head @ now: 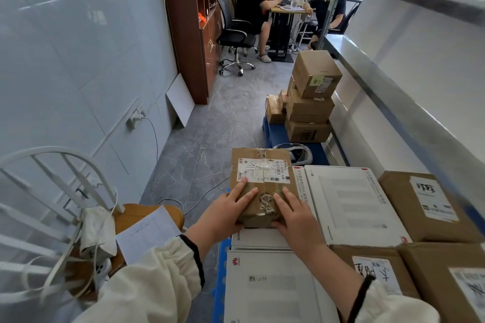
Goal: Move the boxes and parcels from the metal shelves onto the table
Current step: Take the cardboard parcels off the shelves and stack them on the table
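Note:
A small brown cardboard parcel (pixel 262 162) with a white shipping label sits on top of flat white boxes (pixel 351 199). My left hand (pixel 231 212) grips its near left corner, fingers spread over the top. My right hand (pixel 296 215) lies on its near right side, fingers on the taped top. More brown boxes (pixel 425 204) with labels lie to the right and in front of me, beside another white box (pixel 270 288). The metal shelf (pixel 393 92) runs along the right.
A stack of brown boxes (pixel 312 102) stands further ahead by the shelf on a blue base. A white chair (pixel 65 191) with a paper and straps is at my left. Two people sit at a desk (pixel 286 9) far back. Grey floor lies between.

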